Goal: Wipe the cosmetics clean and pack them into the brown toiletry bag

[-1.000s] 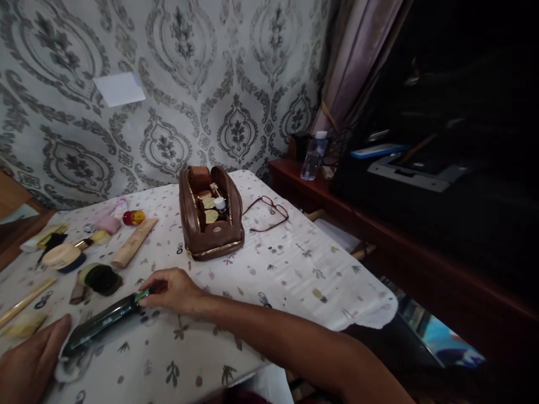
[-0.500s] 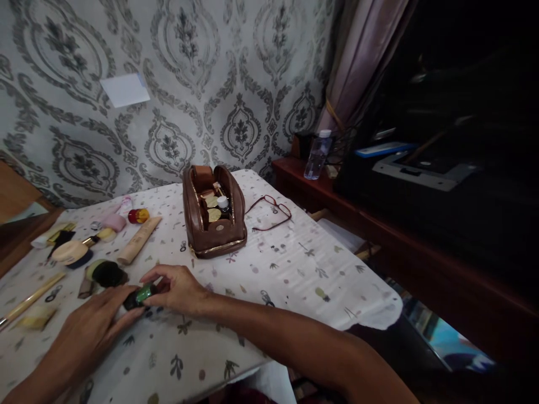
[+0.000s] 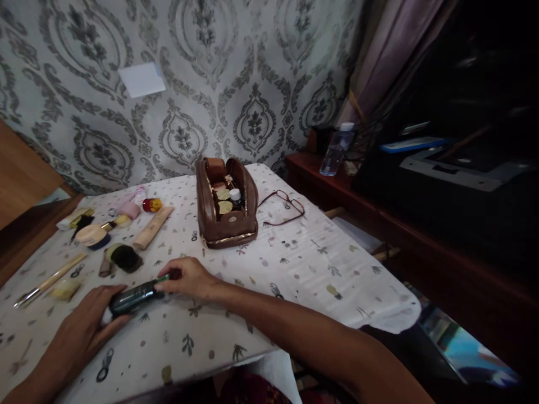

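My left hand (image 3: 90, 315) is closed around the left end of a dark green cylindrical bottle (image 3: 133, 297), low over the near left of the table. The fingers of my right hand (image 3: 188, 279) pinch its other end, where a brighter green part shows. Behind them stands an unzipped brown cosmetic bag (image 3: 229, 234), holding round gold-coloured items and a small white-capped bottle (image 3: 235, 196). Just beyond my left hand lies a dark, round-headed brush (image 3: 125, 257). A beige tube (image 3: 154, 227) rests farther back.
Eyeglasses (image 3: 290, 205) lie right of the bag. At the left are a makeup brush (image 3: 50, 280), a yellowish sponge-like piece (image 3: 65, 289), a round cream jar (image 3: 93, 236) and a red-and-amber item (image 3: 152, 205). A water bottle (image 3: 337, 148) stands on the dark red ledge.
My hands have moved apart along the green bottle, so much more of its dark side shows between them. The whole view has shifted, with the scene now farther right.
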